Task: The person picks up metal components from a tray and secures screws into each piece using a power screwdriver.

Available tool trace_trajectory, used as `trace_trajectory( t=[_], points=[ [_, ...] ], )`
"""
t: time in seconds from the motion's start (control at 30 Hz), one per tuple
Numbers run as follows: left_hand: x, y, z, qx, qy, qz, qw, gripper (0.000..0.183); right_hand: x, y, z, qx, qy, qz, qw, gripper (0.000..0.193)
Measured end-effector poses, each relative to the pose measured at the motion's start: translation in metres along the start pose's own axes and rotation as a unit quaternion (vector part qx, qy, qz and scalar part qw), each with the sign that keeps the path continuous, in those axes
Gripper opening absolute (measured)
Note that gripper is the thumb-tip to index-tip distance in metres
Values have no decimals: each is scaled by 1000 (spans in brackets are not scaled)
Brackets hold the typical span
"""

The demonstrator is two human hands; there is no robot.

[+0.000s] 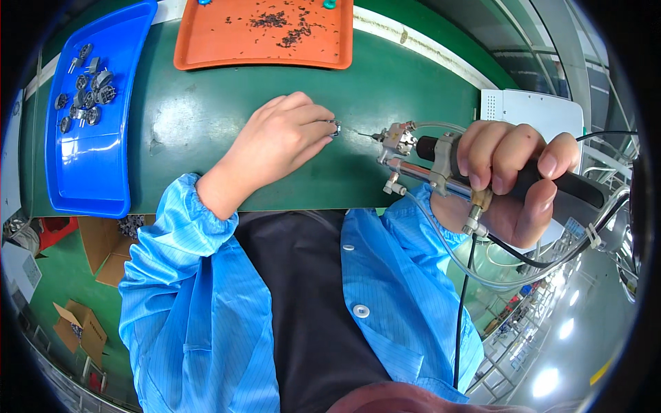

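In the fingertips of my left hand (292,131) is a small metallic part (336,128), pinched above the green bench; the fingers cover most of it. My right hand (516,168) wraps round the black body of a power screwdriver (441,165) fitted with metal clamps, a metal cylinder and air hoses. Its thin tip (368,135) points left at the small part, a short gap away. The tool lies roughly level above the bench's right side.
A blue tray (86,168) at the left holds several round grey-and-black parts (89,96). At the far side, an orange tray (227,48) carries scattered tiny black pieces (282,24). A white box-like device (540,113) stands back right. Cardboard boxes (82,330) sit below left; hoses and a black cable (461,316) hang right.
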State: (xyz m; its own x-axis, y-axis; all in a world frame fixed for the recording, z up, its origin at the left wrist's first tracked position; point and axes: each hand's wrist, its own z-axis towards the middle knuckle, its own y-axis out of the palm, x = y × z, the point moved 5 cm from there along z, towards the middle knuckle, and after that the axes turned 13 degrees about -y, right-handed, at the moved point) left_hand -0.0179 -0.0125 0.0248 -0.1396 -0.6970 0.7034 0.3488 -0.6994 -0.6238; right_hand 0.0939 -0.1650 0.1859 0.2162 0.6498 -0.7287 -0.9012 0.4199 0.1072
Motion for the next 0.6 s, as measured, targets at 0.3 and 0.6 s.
trace_trajectory(
  t=[0.3, 0.6],
  points=[
    [-1, 2, 3, -9, -12, -21, 1000, 17, 6, -1, 0, -27, 2, 0, 1000, 23],
    [-2, 4, 5, -11, -7, -20, 1000, 18, 14, 3, -2, -50, 12, 19, 999, 24]
  ],
)
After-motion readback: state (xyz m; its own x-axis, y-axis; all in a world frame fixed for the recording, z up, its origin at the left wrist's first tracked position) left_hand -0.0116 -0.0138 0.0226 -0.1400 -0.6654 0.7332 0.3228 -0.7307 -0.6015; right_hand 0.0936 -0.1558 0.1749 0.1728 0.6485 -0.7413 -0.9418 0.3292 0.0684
